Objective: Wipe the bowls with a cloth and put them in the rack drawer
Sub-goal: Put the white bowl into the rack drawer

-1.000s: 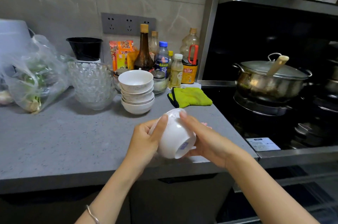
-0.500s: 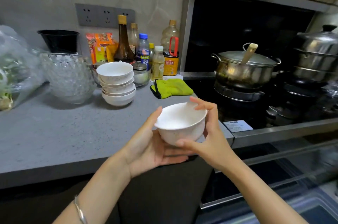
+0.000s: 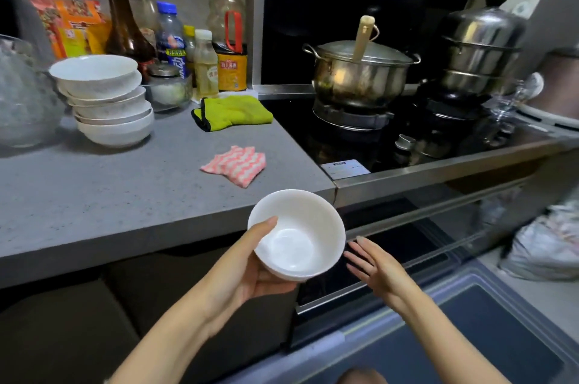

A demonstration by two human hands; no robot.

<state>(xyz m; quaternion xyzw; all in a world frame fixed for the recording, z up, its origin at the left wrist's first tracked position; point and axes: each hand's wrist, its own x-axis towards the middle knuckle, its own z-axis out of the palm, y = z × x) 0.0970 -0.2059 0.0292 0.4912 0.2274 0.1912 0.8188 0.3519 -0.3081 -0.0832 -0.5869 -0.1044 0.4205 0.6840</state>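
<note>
My left hand (image 3: 241, 271) grips a white bowl (image 3: 297, 233) from below and the side, thumb on its rim, holding it upright in front of the counter edge. My right hand (image 3: 376, 267) is beside the bowl on its right, fingers straight, apart from it and holding nothing. A pink-and-white striped cloth (image 3: 235, 164) lies folded on the grey counter (image 3: 109, 195) near the stove. A stack of several white bowls (image 3: 106, 98) stands at the back left of the counter. Below the stove a glass-fronted drawer (image 3: 438, 242) shows; I cannot tell whether it is open.
A green oven mitt (image 3: 232, 111) lies by bottles and jars (image 3: 175, 48) at the wall. A glass bowl (image 3: 22, 108) sits far left. On the stove stand a lidded pot (image 3: 357, 70) and a steel steamer (image 3: 482, 45). A dark bin (image 3: 470, 336) is on the floor.
My right hand has let go of the bowl and opened beside it. The left hand has lowered the bowl below the counter edge. The striped cloth now shows on the counter.
</note>
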